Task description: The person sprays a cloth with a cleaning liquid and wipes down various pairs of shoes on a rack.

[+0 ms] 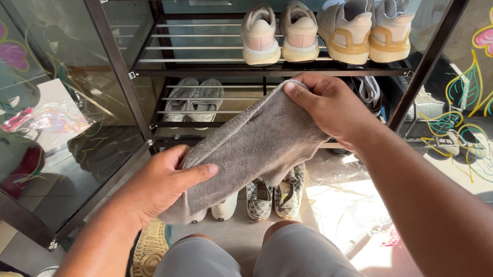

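Note:
A grey cloth (pixel 253 147) is stretched between both of my hands in front of a black metal shoe rack (pixel 288 66). My left hand (pixel 162 182) grips the cloth's lower left end, thumb on top. My right hand (pixel 329 107) pinches its upper right corner. The cloth hangs above my knees in grey shorts (pixel 255 267) and hides part of the rack's lower shelf.
Pairs of pale sneakers (pixel 327 30) stand on the rack's middle shelf, and another pair (pixel 193 101) lower left. Patterned shoes (pixel 275 197) rest on the floor under the cloth. Open glass doors painted with flowers (pixel 15 121) flank the rack. A yellow-soled shoe (pixel 148 255) lies by my left knee.

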